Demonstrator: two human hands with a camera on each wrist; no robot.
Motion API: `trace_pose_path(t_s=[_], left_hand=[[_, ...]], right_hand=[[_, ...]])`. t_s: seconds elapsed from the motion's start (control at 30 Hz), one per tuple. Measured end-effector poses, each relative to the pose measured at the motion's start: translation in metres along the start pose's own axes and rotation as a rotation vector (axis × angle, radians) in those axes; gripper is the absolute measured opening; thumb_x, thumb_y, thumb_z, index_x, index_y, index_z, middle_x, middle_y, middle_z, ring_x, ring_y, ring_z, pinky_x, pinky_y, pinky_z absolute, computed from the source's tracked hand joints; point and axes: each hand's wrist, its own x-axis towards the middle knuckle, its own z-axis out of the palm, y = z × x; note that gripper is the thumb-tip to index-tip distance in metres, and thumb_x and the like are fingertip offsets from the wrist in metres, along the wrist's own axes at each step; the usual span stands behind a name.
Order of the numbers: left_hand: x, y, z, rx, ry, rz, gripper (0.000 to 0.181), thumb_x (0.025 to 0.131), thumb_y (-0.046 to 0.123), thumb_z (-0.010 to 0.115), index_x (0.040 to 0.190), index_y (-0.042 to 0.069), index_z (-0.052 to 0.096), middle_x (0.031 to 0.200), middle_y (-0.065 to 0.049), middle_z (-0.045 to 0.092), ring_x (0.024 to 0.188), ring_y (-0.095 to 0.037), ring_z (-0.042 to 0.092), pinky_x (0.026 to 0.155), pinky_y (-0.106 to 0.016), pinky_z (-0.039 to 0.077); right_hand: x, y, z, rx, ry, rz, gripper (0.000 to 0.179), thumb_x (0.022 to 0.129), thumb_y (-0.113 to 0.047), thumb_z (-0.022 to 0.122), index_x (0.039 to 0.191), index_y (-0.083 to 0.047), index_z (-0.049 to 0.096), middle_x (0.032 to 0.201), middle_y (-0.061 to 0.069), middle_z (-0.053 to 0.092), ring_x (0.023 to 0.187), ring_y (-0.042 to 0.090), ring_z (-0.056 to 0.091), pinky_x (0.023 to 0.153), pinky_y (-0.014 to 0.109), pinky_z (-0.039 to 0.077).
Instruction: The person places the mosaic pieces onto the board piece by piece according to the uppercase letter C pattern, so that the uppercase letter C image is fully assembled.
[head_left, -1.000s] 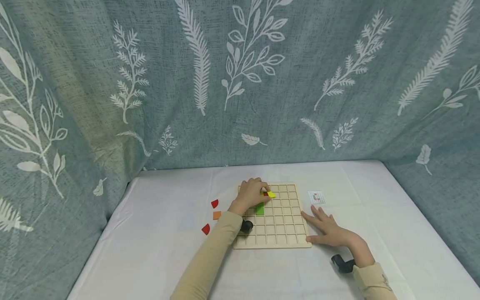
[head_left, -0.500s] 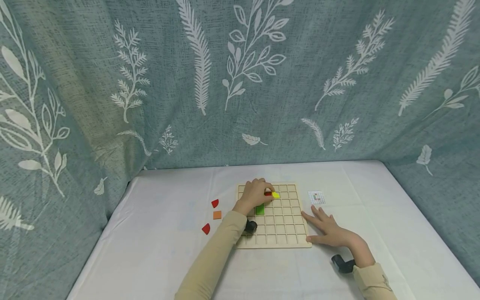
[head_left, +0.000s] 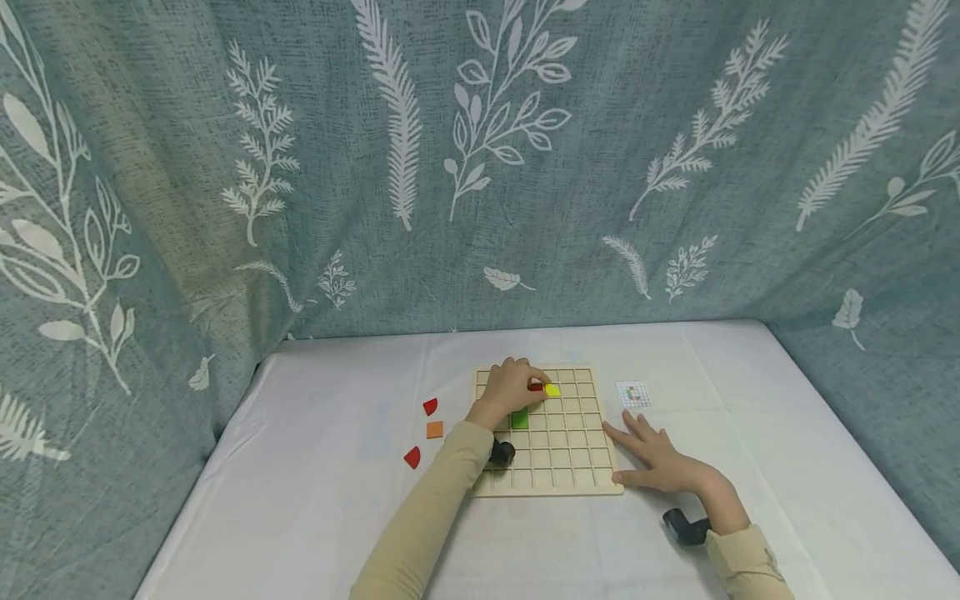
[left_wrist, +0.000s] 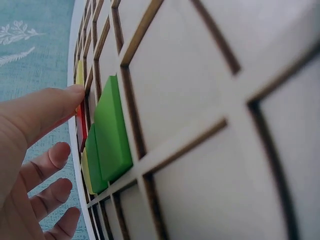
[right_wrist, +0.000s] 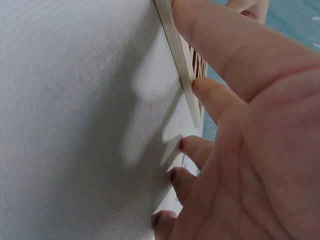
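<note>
My left hand (head_left: 512,390) reaches over the upper part of a wooden grid board (head_left: 573,462), pinching a small yellow tile (head_left: 553,390) between thumb and index finger at a cell. Just left of that tile, under the fingers, sits a red tile (head_left: 536,387). Green tiles (left_wrist: 114,132) fill cells nearer to me, with a pale yellow tile (left_wrist: 87,170) beyond them in the left wrist view. At the board's right edge my right hand (head_left: 660,462) lies with fingers spread, its thumb and index fingertips touching the rim.
Left of the board lie an orange square tile (head_left: 434,430) and two red quarter-round tiles, one farther back (head_left: 430,407) and one nearer (head_left: 412,457). A small printed pattern card (head_left: 633,394) lies beyond the right hand. A patterned curtain (head_left: 480,250) hangs behind the white-covered table (head_left: 300,500).
My left hand has shifted slightly to the right with the yellow tile, which now lies over the cell beside the red one. The right hand has stayed still.
</note>
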Motion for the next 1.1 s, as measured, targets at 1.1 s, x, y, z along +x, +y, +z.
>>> trace_pose_path(t_s=[1.1], left_hand=[[-0.045,-0.017,-0.012,-0.163,0.153,-0.030,0.024,0.082,0.030,0.069,0.105,0.023,0.071,0.078,0.002,0.057,0.071,-0.015,0.047,0.066,-0.034,0.033]], right_hand=[[0.001,0.003,0.003,0.005,0.005,0.002,0.075,0.085,-0.038,0.062,0.145,-0.005,0.029,0.149,0.032,0.002,0.134,0.054,-0.007,0.098,0.070,-0.008]])
